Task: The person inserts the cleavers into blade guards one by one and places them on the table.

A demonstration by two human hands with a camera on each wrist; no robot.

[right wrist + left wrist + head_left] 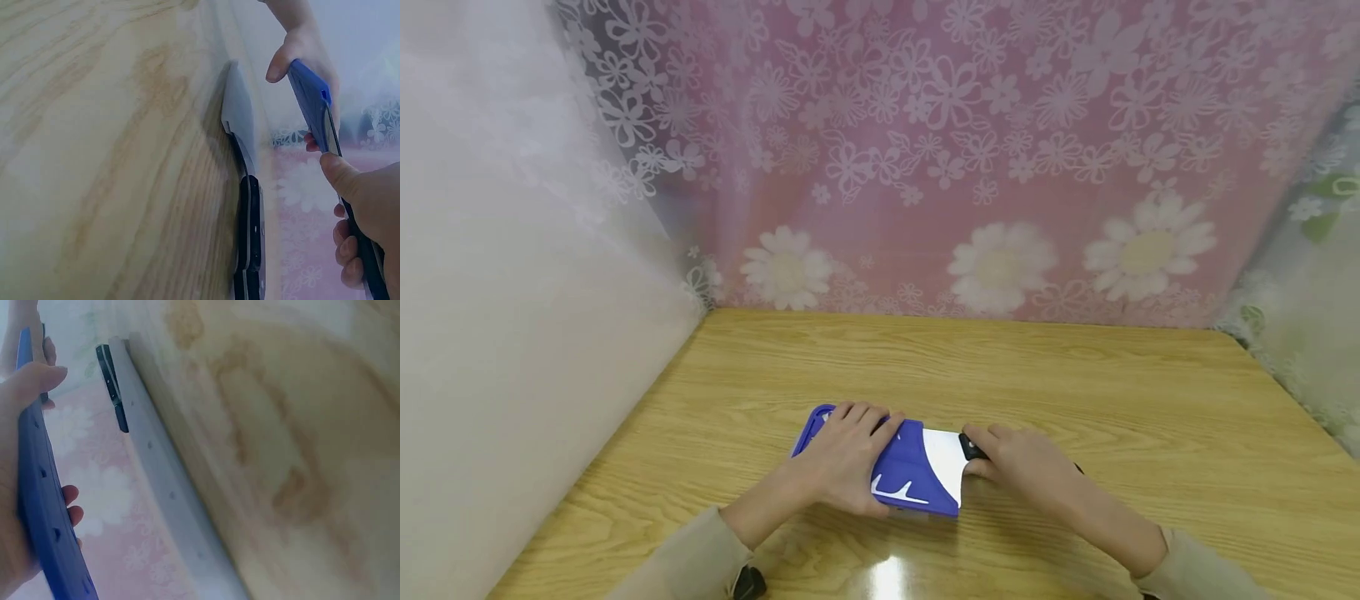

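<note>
My left hand [846,467] grips a blue blade cover [906,458], fingers over its far edge and thumb at the near edge. Out of the cover's right end shows the bright blade of a broad knife [945,454]. My right hand [1033,471] holds this knife's black handle [972,447], thumb and fingers wrapped round it in the right wrist view. A second knife [251,231] with a black riveted handle lies on the table below the hands. Its pale blade part [153,447] has a row of small dark dots. From above, the cover and hands hide most of it.
A wood-grain table [962,358] lies under the hands. Pink and white flowered curtain [880,167] stands along the back, with a pale sheet [512,292] at the left and another flowered curtain [1315,300] at the right.
</note>
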